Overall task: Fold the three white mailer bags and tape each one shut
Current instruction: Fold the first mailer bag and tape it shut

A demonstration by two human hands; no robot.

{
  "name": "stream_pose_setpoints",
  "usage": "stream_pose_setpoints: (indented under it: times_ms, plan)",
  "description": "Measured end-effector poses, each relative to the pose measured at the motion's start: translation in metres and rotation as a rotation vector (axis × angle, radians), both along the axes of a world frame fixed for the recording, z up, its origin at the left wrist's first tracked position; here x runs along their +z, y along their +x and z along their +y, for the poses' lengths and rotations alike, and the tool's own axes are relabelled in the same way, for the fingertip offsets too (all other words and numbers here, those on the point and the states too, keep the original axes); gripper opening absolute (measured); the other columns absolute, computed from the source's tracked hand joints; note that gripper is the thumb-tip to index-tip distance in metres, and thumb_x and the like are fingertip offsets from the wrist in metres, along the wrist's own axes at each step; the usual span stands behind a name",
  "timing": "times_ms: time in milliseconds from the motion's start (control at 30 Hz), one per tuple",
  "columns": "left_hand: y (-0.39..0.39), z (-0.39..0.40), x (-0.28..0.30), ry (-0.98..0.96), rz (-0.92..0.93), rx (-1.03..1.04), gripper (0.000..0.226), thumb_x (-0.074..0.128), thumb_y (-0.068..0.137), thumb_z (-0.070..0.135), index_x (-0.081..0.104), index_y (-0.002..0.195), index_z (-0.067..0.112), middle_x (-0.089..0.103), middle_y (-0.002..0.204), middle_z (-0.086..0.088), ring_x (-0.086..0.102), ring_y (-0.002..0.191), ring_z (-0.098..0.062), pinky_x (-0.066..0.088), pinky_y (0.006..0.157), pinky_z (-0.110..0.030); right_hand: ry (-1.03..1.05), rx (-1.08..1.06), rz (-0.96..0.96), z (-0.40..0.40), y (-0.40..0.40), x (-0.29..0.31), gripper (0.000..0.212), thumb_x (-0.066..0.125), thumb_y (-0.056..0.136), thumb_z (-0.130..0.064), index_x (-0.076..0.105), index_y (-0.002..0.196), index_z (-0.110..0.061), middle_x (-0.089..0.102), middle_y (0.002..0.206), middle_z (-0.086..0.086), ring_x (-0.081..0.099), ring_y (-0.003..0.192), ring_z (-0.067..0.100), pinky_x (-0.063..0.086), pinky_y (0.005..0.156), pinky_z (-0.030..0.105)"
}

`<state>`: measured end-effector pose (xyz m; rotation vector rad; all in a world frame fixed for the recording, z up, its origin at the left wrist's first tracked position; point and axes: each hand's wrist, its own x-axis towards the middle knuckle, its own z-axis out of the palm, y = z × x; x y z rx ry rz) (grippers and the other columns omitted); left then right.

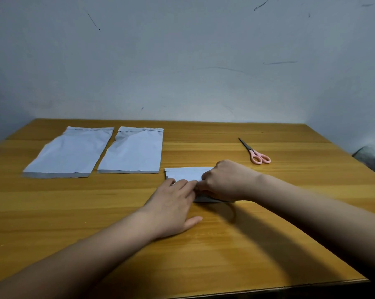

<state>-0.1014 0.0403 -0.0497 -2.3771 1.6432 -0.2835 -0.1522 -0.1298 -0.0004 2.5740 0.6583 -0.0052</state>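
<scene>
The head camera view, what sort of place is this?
Probably a plain room at home used as a makeshift packing spot: a bare wooden table against a scuffed white wall, with flat mailer bags and pink-handled scissors laid out.

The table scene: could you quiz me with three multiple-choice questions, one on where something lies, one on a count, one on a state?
1. Where do the scissors lie?
A. Right of the bags, apart from them
B. On the leftmost bag
C. In the left hand

2. How many mailer bags lie flat and unfolded?
A. None
B. Two
C. Three

3. What is the state of the bag under the hands?
A. Spread full length
B. Folded over, pressed down
C. Cut in two

Answers:
1 A, the pink handles rest on bare wooden table.
2 B, the left bag and the middle bag lie open side by side.
3 B, the folded bag looks much shorter, with the left hand and right hand on it.
</scene>
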Motion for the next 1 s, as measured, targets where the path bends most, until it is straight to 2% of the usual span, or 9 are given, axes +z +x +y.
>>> stream_pose_setpoints:
  times_ms: [100,233,367,433,600,667,733,867,1000]
  plan:
    - [-0.001,0.0,-0.005,-0.003,0.042,-0.013,0.098,-0.006,0.073,0.065,0.034,0.143,0.009,0.035,0.144,-0.006,0.032,0.132,-0.021,0.026,0.109,-0.038,0.078,-0.026,-0.026,-0.007,-0.002,-0.002,0.032,0.035,0.102,-0.036,0.059,0.112,-0.018,0.065,0.091,0.005,0.063,0.078,0.032,0.033,0.058,0.031]
    - [-0.001,0.0,-0.009,-0.02,0.089,0.016,0.1,-0.008,0.07,0.069,0.016,0.151,0.013,0.019,0.155,-0.003,0.02,0.142,-0.017,0.015,0.115,-0.036,0.216,-0.123,-0.06,-0.02,-0.011,0.0,0.031,0.036,0.1,-0.037,0.053,0.124,-0.027,0.065,0.111,-0.006,0.063,0.092,0.024,0.033,0.061,0.027]
    - [-0.005,-0.001,-0.008,-0.008,0.135,0.06,0.082,0.017,0.09,0.067,0.009,0.152,0.013,0.01,0.159,-0.003,0.011,0.145,-0.017,0.011,0.117,-0.035,0.442,-0.22,-0.055,-0.034,-0.022,0.001,0.033,0.048,0.097,-0.034,0.049,0.13,-0.033,0.069,0.109,-0.011,0.065,0.094,0.02,0.046,0.07,0.031]
    - [-0.008,-0.002,-0.007,-0.027,0.148,0.073,0.081,0.021,0.091,0.067,0.009,0.152,0.014,0.01,0.159,-0.003,0.011,0.145,-0.017,0.011,0.117,-0.034,0.481,-0.219,-0.081,-0.039,-0.025,0.0,0.03,0.049,0.097,-0.035,0.05,0.127,-0.033,0.07,0.102,-0.01,0.064,0.088,0.022,0.047,0.069,0.034]
    - [-0.011,-0.002,-0.017,-0.1,0.145,0.08,0.099,-0.004,0.071,0.072,0.008,0.152,0.015,0.012,0.158,-0.003,0.012,0.145,-0.017,0.012,0.117,-0.033,0.379,-0.118,-0.117,-0.044,-0.026,-0.001,0.024,0.043,0.099,-0.035,0.058,0.116,-0.029,0.068,0.102,-0.008,0.064,0.082,0.022,0.047,0.061,0.032]
    - [-0.011,-0.001,-0.02,-0.118,0.177,0.088,0.099,-0.005,0.068,0.073,0.007,0.152,0.022,0.013,0.158,-0.003,0.013,0.145,-0.018,0.013,0.116,-0.034,0.324,-0.066,-0.108,-0.044,-0.024,-0.003,0.021,0.044,0.097,-0.032,0.062,0.108,-0.027,0.068,0.095,-0.008,0.063,0.072,0.022,0.034,0.049,0.027]
    - [-0.01,-0.001,-0.02,-0.12,0.192,0.086,0.093,-0.003,0.07,0.073,0.005,0.151,0.028,0.013,0.158,-0.003,0.012,0.145,-0.019,0.014,0.116,-0.034,0.282,-0.019,-0.121,-0.044,-0.023,-0.003,0.02,0.046,0.093,-0.029,0.065,0.099,-0.025,0.067,0.084,-0.006,0.06,0.061,0.022,0.02,0.043,0.023]
    - [-0.01,-0.004,-0.021,-0.119,0.184,0.088,0.095,-0.007,0.068,0.073,0.009,0.151,0.03,0.013,0.157,-0.003,0.01,0.145,-0.018,0.013,0.115,-0.034,0.172,-0.069,-0.064,-0.036,-0.02,0.002,0.022,0.042,0.098,-0.025,0.063,0.105,-0.022,0.064,0.09,-0.002,0.059,0.073,0.025,0.027,0.054,0.028]
    - [-0.01,-0.005,-0.022,-0.115,0.171,0.088,0.096,-0.009,0.068,0.073,0.01,0.151,0.028,0.014,0.157,-0.005,0.012,0.144,-0.019,0.016,0.115,-0.036,0.068,-0.106,-0.019,-0.031,-0.017,0.003,0.02,0.043,0.097,-0.025,0.063,0.098,-0.021,0.062,0.084,0.001,0.06,0.073,0.028,0.023,0.049,0.028]
